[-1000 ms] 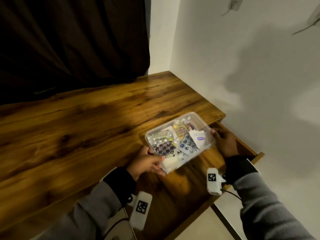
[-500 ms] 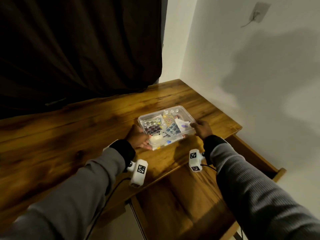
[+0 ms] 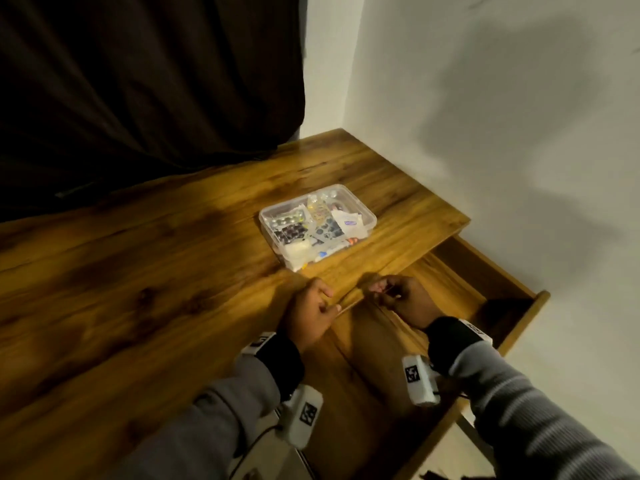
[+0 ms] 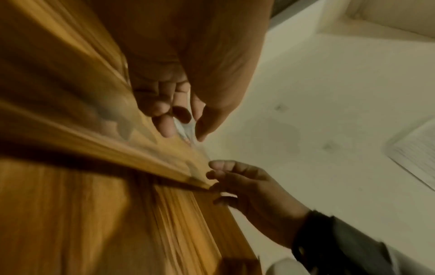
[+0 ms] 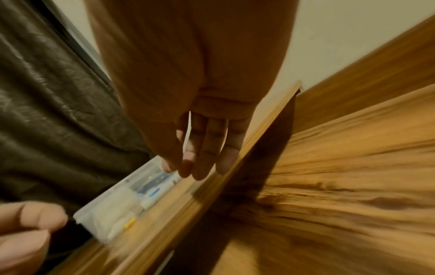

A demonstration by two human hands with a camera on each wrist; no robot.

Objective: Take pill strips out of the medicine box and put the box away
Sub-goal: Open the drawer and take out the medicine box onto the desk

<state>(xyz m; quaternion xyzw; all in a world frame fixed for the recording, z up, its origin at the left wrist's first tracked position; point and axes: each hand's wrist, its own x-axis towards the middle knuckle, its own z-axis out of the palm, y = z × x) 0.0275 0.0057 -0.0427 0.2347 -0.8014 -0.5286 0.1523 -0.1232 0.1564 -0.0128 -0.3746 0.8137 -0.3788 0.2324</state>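
Observation:
The clear plastic medicine box [image 3: 360,206] stands lidless on the wooden table [image 3: 138,271], near its right end, filled with several pill strips [image 3: 292,230] and sachets. Both hands are back from it at the table's front edge, over the open drawer [image 3: 460,289]. My left hand [image 3: 327,301] hovers with loosely curled fingers and holds nothing. My right hand [image 3: 379,292] is close beside it, also empty. In the right wrist view the box [image 5: 122,204] lies ahead of my relaxed right fingers [image 5: 202,163]. The left wrist view is blurred; the left fingers [image 4: 164,122] hang loose there.
The drawer juts out at the table's right front, its front panel [image 3: 535,317] toward me. A dark curtain [image 3: 138,81] hangs behind the table. A white wall [image 3: 485,133] borders the table's right side.
The box went from being carried over the drawer to standing on the table. Both hands let go of it and drew back to the front edge.

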